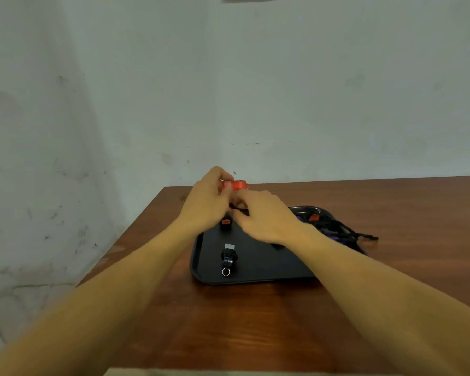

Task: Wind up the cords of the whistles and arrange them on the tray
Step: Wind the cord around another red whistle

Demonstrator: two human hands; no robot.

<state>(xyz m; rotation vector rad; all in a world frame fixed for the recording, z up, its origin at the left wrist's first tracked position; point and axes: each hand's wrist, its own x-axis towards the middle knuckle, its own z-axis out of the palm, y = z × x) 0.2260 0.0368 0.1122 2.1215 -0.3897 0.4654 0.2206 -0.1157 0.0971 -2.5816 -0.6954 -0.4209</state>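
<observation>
Wooden table against a pale scuffed wall. Black tray sits on it, just under and beyond both hands.

On the tray, nearer the viewer than the fingers: black whistle with a wound cord, light mouthpiece end pointing away, metal ring at its near end. Directly below the fingers, partly hidden by the left hand: a small orange-and-black whistle. To the right of the fingers, behind the right wrist: a tangled pile of black and purple cords with an orange piece in it; cord ends spill over the tray's right rim onto the table. The right forearm covers part of the tray's right side, so what lies under it can't be made out.

Task item: red whistle, held up in the air above the tray's far end, lying roughly level, at the top of the left fingers.

Left hand: raised, back toward the viewer, fingers curled, thumb and fingertips pinching the red whistle's left end.

Right hand: just below and right of the whistle, fingers curled inward toward the left hand, pinching the dark cord that hangs under the whistle. Motion blur; exact finger contact can't be resolved.

Both forearms bare, converging over the tray.
</observation>
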